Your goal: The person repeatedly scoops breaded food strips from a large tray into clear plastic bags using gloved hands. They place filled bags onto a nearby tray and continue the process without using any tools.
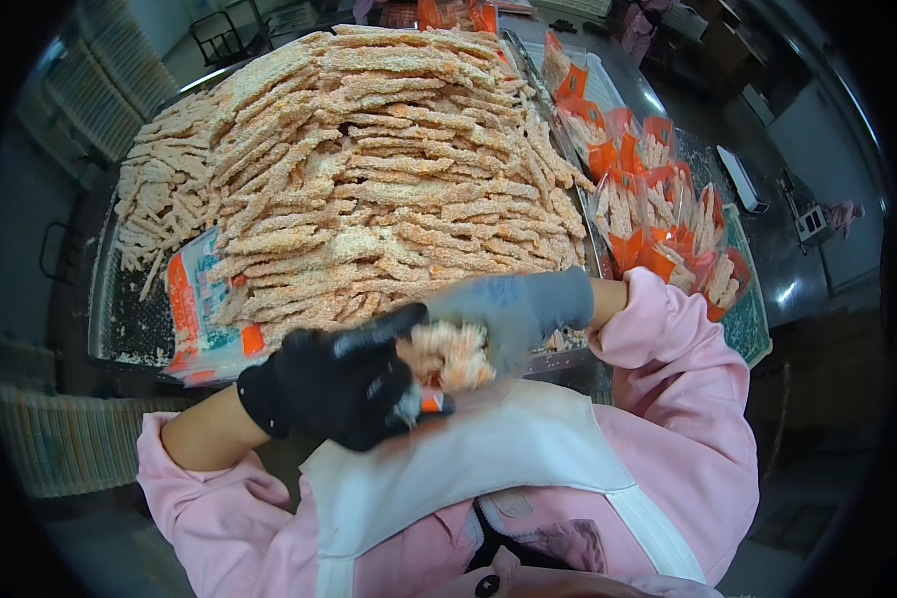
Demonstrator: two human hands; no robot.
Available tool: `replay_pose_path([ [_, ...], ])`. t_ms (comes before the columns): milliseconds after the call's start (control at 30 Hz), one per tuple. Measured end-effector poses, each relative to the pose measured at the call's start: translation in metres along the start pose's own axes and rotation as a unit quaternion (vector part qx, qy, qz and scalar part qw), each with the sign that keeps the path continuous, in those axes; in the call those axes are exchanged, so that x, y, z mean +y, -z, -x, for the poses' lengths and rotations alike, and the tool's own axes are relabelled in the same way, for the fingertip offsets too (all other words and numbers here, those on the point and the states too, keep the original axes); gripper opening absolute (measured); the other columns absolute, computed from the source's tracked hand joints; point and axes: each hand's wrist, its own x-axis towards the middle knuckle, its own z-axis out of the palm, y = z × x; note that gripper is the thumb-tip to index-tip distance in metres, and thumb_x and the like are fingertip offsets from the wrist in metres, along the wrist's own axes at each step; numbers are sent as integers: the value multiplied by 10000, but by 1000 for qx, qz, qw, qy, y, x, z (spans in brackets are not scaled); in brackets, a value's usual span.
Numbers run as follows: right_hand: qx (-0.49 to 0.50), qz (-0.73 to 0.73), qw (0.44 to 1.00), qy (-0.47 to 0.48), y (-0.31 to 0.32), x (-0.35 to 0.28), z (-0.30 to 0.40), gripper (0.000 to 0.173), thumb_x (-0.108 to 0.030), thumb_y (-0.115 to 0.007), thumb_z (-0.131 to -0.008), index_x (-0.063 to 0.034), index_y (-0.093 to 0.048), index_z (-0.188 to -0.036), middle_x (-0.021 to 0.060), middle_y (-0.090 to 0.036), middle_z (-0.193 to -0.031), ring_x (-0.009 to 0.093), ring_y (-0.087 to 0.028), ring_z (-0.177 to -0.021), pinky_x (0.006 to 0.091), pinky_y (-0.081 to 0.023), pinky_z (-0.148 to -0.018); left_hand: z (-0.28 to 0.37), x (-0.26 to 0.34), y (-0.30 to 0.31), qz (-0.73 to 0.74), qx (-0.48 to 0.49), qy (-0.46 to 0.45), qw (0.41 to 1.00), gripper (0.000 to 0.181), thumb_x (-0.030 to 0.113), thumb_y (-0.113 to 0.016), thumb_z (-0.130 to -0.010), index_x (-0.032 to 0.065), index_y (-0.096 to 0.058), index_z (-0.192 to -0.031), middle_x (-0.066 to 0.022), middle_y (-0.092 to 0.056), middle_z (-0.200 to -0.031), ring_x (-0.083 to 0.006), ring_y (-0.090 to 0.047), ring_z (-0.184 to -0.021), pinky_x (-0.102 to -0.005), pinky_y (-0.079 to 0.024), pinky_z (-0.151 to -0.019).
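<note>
My left hand [336, 381], in a black glove, grips a clear plastic bag with orange print [431, 404] close to my apron. Between my hands is a bunch of crumb-coated strips [452, 357]; blur hides whether it is fully inside the bag. My right hand [504, 310], in a grey coated glove, curves around the bunch's far side, its fingers blurred. Just beyond my hands rises a large heap of similar coated strips [389, 164]. A stack of flat printed bags [202, 314] rests against the heap's near left side.
A dark metal tray [131, 329] carries the heap. To its right, several filled bags [620, 213] stand in a group, some over a green tray [747, 321]. Farther right are a white device [741, 179] and a small metal apparatus [811, 222]. Other people [643, 26] are at the far side.
</note>
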Motion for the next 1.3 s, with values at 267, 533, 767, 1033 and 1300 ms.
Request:
replay_pose_path([
  [267,206,-6,978,28,37,6,26,533,-349,-720,-795,-68,-606,-1232,141,-672,-1137,275,-657,-1058,392,-508,-944,-10,28,15,122,-81,214,966,372,398,-725,-795,38,-639,-819,-119,-611,-872,-302,-636,-914,-482,-547,-744],
  [533,196,374,829,-367,47,122,1,490,-296,-687,-832,-142,-548,-1275,114,-558,-1285,323,-536,-1217,450,-451,-999,-1,28,40,145,-65,223,962,405,422,-744,-724,106,-676,-968,-121,-581,-736,-307,-612,-615,-446,-488,-507],
  [767,278,486,788,-257,49,174,-19,493,-185,-698,-768,-137,-534,-1230,102,-541,-1252,298,-516,-1225,455,-396,-1022,-10,12,8,85,-34,305,948,374,389,-737,-770,97,-636,-981,-157,-646,-1028,-352,-645,-982,-483,-552,-661],
  [1033,190,-30,976,100,38,-13,29,485,-278,-665,-909,-55,-519,-1315,160,-606,-1210,251,-562,-1139,394,-456,-946,-11,0,2,74,-32,241,967,342,362,-758,-765,68,-654,-906,-168,-621,-1130,-401,-535,-1201,-516,-484,-935],
  [1300,273,185,932,-152,73,56,-87,538,-341,-701,-888,-24,-549,-1294,213,-564,-1304,295,-583,-1167,406,-495,-981,-28,34,12,139,-18,225,964,300,303,-813,-732,69,-626,-729,-63,-545,-701,-235,-616,-740,-560,-465,-1006],
])
